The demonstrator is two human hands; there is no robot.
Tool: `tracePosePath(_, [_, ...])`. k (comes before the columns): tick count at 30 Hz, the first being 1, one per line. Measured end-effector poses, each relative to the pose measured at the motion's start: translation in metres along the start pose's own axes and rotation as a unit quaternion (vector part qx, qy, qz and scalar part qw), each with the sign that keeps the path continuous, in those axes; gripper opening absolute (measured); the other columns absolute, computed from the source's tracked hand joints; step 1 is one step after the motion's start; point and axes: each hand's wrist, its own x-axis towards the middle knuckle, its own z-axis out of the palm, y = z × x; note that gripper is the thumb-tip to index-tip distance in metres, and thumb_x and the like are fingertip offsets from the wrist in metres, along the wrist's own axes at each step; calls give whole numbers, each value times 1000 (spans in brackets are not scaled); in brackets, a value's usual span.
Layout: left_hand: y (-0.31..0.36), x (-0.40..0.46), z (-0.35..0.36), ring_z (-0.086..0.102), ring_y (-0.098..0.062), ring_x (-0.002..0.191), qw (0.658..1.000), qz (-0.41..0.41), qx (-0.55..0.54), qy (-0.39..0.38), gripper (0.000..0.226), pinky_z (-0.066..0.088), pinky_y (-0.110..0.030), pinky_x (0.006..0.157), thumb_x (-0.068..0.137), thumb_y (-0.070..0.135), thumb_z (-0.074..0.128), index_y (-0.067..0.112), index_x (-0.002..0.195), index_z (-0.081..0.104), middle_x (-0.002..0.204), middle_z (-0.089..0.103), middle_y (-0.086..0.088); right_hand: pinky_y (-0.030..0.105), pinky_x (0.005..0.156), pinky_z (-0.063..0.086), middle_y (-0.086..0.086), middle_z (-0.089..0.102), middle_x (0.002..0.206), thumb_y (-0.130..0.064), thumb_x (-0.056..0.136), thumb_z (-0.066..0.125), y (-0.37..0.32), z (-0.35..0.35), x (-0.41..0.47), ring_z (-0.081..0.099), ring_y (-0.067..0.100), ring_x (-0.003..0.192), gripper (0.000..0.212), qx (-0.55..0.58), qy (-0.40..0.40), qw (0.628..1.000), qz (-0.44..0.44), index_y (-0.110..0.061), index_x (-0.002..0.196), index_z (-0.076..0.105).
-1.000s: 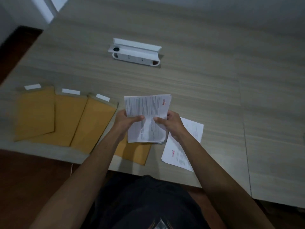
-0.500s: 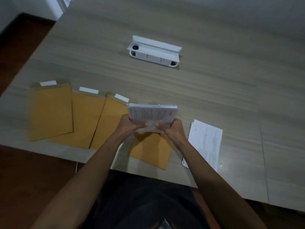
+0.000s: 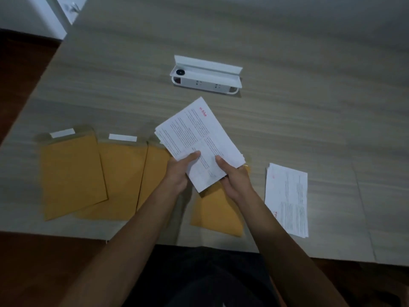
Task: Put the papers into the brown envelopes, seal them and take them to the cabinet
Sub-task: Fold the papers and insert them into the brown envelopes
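Both my left hand [image 3: 179, 171] and right hand [image 3: 234, 178] grip the white printed paper stack [image 3: 199, 140] at its near end, long axis angled away-left. The flat brown envelope [image 3: 218, 209] lies on the wooden desk [image 3: 287, 120] directly beneath, nearer my right hand.

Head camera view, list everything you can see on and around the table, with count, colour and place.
Brown envelopes: four, tan, three fanned at the near left, one under the hands.
Held papers: one stack, white with print, above the table's middle.
Loose papers: one small stack, white, flat at the near right.
White case: one, lid open, far centre.
Table: one, pale wood grain.
Floor: dark brown, near left.
Left hand: gripping the held papers' lower left.
Right hand: gripping their lower right.
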Motion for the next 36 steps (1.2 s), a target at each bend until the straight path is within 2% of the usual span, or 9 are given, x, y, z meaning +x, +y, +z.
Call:
tracePosePath(3, [25, 1, -17, 61, -32, 117, 1000, 4, -9, -23, 49, 53, -48, 91, 82, 3, 71, 4, 129, 55, 130, 61, -16, 52, 97, 49, 10, 66, 123, -14, 76, 80, -14, -5, -5, 63, 28, 114, 56, -102, 51, 992, -52, -7, 128, 58])
tracePosePath(6, [65, 1, -39, 63, -32, 112, 990, 19, 142, -3, 52, 55, -44, 87, 72, 18, 79, 13, 120, 60, 125, 63, -16, 49, 93, 53, 7, 70, 116, -14, 79, 78, -37, -26, -12, 67, 24, 107, 48, -195, 58, 976, -72, -9, 124, 61])
tracePosePath(9, [79, -1, -34, 69, -24, 102, 942, 21, 323, -91, 50, 57, -39, 86, 66, 17, 86, 18, 111, 63, 110, 70, -11, 47, 90, 55, 7, 72, 110, -14, 79, 78, -52, -35, -18, 69, 24, 103, 38, -237, 37, 967, -83, -10, 114, 67])
tracePosePath(12, [67, 0, -14, 69, -9, 90, 897, 35, 430, -94, 34, 58, -29, 82, 71, 7, 82, 23, 96, 64, 99, 70, 2, 45, 90, 56, 6, 74, 105, -17, 78, 79, -51, -32, -20, 70, 22, 99, 33, -265, 33, 960, -81, -10, 109, 70])
tracePosePath(23, [16, 6, -21, 70, -21, 85, 913, 41, 403, -46, 40, 57, -36, 75, 59, 6, 85, 3, 97, 71, 94, 73, -12, 42, 84, 57, 11, 74, 99, -18, 66, 85, -18, -44, -27, 71, 25, 95, 38, -208, 83, 972, -67, -9, 100, 72])
tracePosePath(26, [4, 8, -25, 68, -14, 85, 910, 16, 414, -27, 36, 56, -28, 73, 65, -4, 84, 16, 91, 68, 91, 71, -2, 44, 86, 57, 14, 71, 107, -22, 63, 86, -6, -49, -25, 69, 27, 100, 54, -206, 90, 973, -50, -6, 111, 68])
tracePosePath(29, [4, 10, -24, 68, -14, 87, 906, 14, 421, -29, 35, 53, -17, 66, 67, -2, 83, 18, 90, 67, 91, 70, 2, 38, 82, 58, 11, 72, 106, -17, 67, 85, -6, -53, -22, 69, 25, 99, 50, -238, 85, 967, -44, -7, 113, 66])
tracePosePath(34, [21, 14, -26, 65, -10, 95, 886, 54, 460, -28, 43, 54, -18, 76, 73, 17, 83, 14, 113, 65, 106, 68, 2, 42, 81, 59, 6, 74, 103, -21, 73, 83, -12, -62, -16, 72, 22, 93, 41, -288, 100, 952, -36, -11, 110, 69])
tracePosePath(36, [29, 21, -37, 62, -13, 103, 842, 95, 528, 46, 51, 50, -21, 83, 72, 29, 84, 16, 117, 65, 111, 64, 2, 42, 80, 59, 5, 74, 103, -21, 74, 82, -16, -67, -14, 72, 19, 91, 39, -288, 129, 948, -39, -12, 110, 69])
